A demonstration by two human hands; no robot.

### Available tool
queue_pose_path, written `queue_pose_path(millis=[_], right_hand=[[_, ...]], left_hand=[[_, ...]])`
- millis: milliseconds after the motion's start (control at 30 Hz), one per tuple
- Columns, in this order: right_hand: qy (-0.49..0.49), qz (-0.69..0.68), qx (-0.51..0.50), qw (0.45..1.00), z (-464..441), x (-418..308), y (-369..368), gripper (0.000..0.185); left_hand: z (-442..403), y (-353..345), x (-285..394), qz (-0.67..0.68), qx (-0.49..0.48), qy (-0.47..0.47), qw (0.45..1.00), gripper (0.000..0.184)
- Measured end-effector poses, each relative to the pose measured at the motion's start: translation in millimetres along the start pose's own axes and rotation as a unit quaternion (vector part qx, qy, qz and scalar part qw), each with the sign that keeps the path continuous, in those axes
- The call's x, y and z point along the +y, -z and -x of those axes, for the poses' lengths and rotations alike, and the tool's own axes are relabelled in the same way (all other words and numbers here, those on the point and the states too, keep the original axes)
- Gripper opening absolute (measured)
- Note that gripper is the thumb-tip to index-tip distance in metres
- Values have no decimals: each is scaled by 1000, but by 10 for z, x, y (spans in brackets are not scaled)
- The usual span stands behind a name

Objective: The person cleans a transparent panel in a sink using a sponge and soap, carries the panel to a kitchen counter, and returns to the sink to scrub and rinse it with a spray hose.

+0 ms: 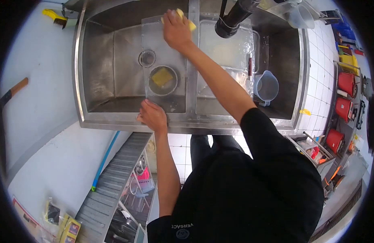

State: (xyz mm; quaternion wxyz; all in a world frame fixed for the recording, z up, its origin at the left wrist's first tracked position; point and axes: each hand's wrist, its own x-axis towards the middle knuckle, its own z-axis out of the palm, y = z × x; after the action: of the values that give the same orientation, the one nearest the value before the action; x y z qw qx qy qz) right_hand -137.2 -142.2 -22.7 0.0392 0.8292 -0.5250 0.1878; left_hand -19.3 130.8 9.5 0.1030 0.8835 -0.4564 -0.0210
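Observation:
My right hand (pixel 176 31) is closed on a yellow sponge (pixel 191 25), pressed to the far part of a clear flat sheet (pixel 154 34) over the left basin. At the sheet's near edge, by the sink's front rim, my left hand (pixel 153 116) has its fingers curled round the edge. Between the two hands, a round bowl (pixel 173 86) with a yellow-green piece (pixel 161 77) in it shows beneath or through the sheet. The drain (pixel 147 58) lies just beyond the bowl.
In the right basin are a clear lidded container (pixel 219 52), a red and dark slim object (pixel 250 67) and a clear measuring jug (pixel 267 87). A black faucet (pixel 229 25) hangs over the far side. The steel rim (pixel 134 120) runs along the front.

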Motion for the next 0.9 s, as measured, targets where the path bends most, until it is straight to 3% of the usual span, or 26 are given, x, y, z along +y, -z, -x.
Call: queue_pose_path(millis=[67,133,200,267,333,400,500,567,667,733,800,900], right_hand=[[-20,-35,-56,998,-273,-233,-4,47],[125,-105,-27,986,112,-638,-175,45],[217,-160,5,963,775,-731,199,45],[185,-244,-48,951,1412,-495,814,46],[82,-212,-81,971,1896,-41,983,49],[-114,-76,-53,989,1924,218,1202,50],[-202,-58,28,977,1815,25,961,53],[-61,-163,-77,982,1988,-395,974,54],[78,-256,-140,953,2617,-437,1455,56],[-4,-180,-154,971,3054,-54,1622,55],[-146,-97,-140,974,3210,301,1807,55],[-288,-37,-28,956,3160,392,1769,55]], left_hand=[[6,4,-21,9,1,-14,1000,28],[7,-13,-24,-10,4,-5,1000,27],[5,-17,-1,-15,9,-4,1000,27],[7,-5,-21,-17,15,-10,1000,26],[1,-5,-56,-6,-3,-8,1000,27],[-4,-20,-48,-5,-1,-5,1000,27],[-12,3,22,-6,16,-12,1000,29],[11,20,-16,9,10,-18,1000,32],[7,-20,-46,34,13,-23,999,34],[12,22,-25,30,7,-16,999,34],[29,23,-8,28,2,-11,1000,34],[8,6,-41,18,5,-9,1000,34]])
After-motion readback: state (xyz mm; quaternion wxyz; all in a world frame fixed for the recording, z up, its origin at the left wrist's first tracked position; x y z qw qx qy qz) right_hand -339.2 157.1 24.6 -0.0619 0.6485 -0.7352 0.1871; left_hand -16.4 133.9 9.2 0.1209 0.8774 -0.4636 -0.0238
